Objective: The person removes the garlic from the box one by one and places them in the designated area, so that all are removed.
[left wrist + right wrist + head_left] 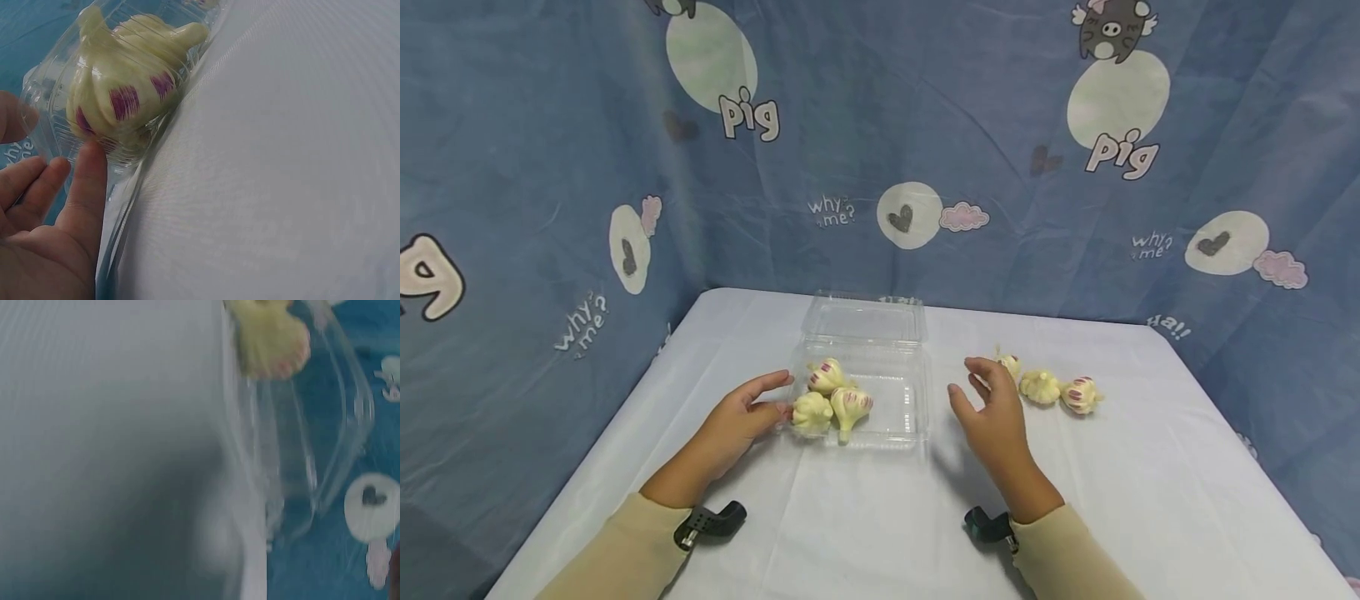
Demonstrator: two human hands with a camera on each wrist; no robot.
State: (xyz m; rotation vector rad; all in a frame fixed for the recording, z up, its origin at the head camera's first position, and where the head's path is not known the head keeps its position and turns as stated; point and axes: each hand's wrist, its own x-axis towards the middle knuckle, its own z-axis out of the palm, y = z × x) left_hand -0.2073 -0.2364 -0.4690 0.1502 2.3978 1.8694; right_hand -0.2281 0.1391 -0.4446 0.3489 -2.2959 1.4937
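A clear plastic clamshell box (898,400) lies with its lid (865,321) folded back. Three garlic bulbs, among them one with purple marks (852,403), sit in the left part of its base. My left hand (733,427) is at the box's left side, thumb tip right at the clear wall and fingers extended, holding nothing. In the left wrist view, a purple-marked garlic bulb (119,94) shows through the wall beside the thumb. My right hand (996,421) hovers right of the box, fingers loosely bent and apart, with nothing in them.
To the right of my right hand, a plain garlic bulb (1040,387) and a purple-streaked garlic bulb (1082,396) lie on the white tablecloth (850,525). Another garlic bulb (1009,363) is partly hidden behind that hand. A blue printed curtain (1015,275) hangs behind the table.
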